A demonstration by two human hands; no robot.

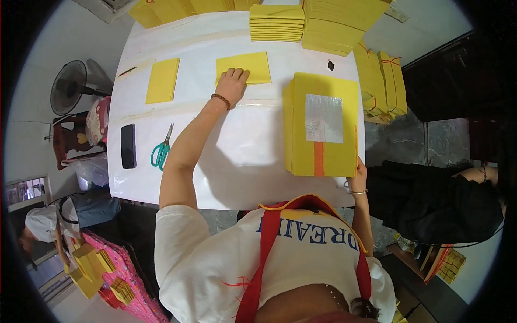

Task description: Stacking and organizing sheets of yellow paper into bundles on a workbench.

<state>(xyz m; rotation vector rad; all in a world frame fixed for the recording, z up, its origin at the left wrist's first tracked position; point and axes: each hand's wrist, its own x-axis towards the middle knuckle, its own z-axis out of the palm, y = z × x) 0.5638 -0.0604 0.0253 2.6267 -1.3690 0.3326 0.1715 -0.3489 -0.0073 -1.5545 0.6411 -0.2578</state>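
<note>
Left hand [232,83] is lying open on yellow paper [257,64], far centre of worktop [253,134]; probably placing or flattening it. Right hand [359,177] is touching stack [336,161], near-right corner; can't tell if gripping. Next is likely needing left hand free for stack.

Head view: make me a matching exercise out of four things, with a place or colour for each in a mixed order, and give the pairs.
Column one
1. Left hand
2. Right hand
3. Scissors
4. Phone

Column two
A. Dark, lying near the left edge of the white table
B. At the near right corner of the large yellow stack
C. Resting on a flat yellow piece
D. Green handles

Pairs: 1-C, 2-B, 3-D, 4-A
</note>
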